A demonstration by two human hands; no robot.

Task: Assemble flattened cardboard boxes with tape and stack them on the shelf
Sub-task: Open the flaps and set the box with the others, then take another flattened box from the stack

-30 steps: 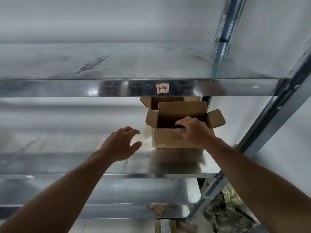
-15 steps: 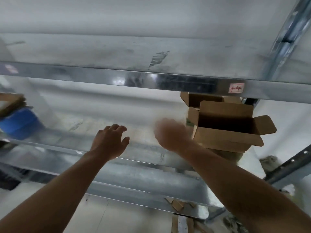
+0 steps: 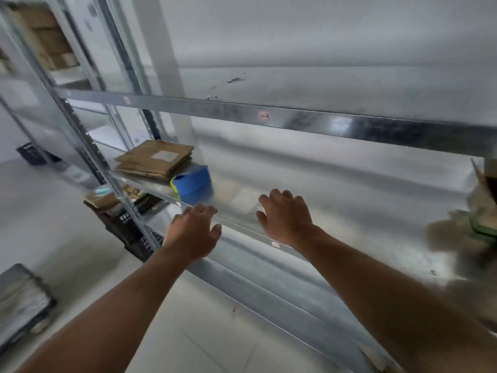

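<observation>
Steel is all that lies under the two hands. The left hand (image 3: 192, 232) hangs over the front lip of the shelf (image 3: 349, 189), and the right hand (image 3: 285, 216) is a little further in over the bare sheet. Both have fingers spread and loosely bent, and neither holds anything. Whether either fingertip touches the metal I cannot tell.

Just left of the left hand stands a blue roll of tape (image 3: 192, 181), with a yellow-green edge on its near side. Right behind it, at the left end of the same shelf beside the upright post (image 3: 88, 157), lies the stack of flattened boxes (image 3: 139, 162).

The stack lies flat with a pale label (image 3: 164, 156) facing up. Its longer side seems to run along the shelf's length and its short ends face the post and the tape.

One flat should be light and stiff across its face, though it will likely bend at the creases and slide easily off the sheet below. I would pinch the top one by its near long edge, thumb on top and fingers under, and lift rather than drag it, so the rest of the pile stays put.

Black crates (image 3: 129, 230) sit on the floor under the shelf. At the far right edge there is cardboard (image 3: 484, 181) too smeared to read.
</observation>
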